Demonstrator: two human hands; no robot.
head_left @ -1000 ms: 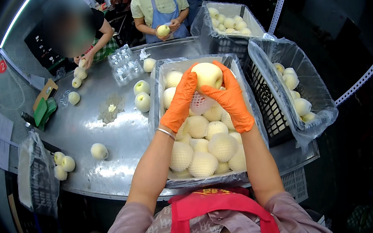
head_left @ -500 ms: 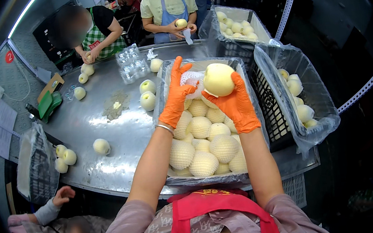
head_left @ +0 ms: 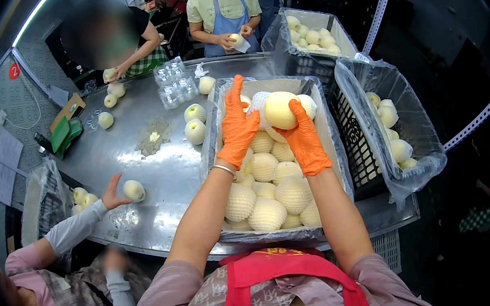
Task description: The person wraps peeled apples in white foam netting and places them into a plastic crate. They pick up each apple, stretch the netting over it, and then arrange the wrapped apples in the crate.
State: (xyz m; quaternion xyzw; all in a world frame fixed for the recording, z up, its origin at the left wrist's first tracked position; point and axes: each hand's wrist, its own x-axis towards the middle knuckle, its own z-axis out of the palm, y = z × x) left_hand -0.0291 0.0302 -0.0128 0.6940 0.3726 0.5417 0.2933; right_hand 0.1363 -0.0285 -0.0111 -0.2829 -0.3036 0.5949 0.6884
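In my orange-gloved right hand (head_left: pixel 301 140) is a large pale yellow, bare round fruit (head_left: pixel 281 109), gripped over the big lined crate (head_left: pixel 337 169). My gloved left hand (head_left: pixel 237 123) is beside it on the left, fingers stretched out and apart, next to a white foam net (head_left: pixel 259 100) partly hidden by the fruit; I cannot tell whether they touch. Beneath both hands the crate holds several fruits in foam nets (head_left: pixel 267 214).
A steel table (head_left: pixel 154 205) carries loose fruits (head_left: pixel 195 131), clear plastic trays (head_left: pixel 175 85) and green objects (head_left: pixel 67 134). Lined crates stand at right (head_left: pixel 390 130), back (head_left: pixel 316 39) and left (head_left: pixel 43 188). Co-workers stand opposite (head_left: pixel 220 17), (head_left: pixel 144 40); another reaches from lower left (head_left: pixel 75 227).
My left hand has come off the fruit and spread; my right now holds it, slightly lower and shifted. A co-worker has appeared at lower left and reaches toward a fruit on the table.
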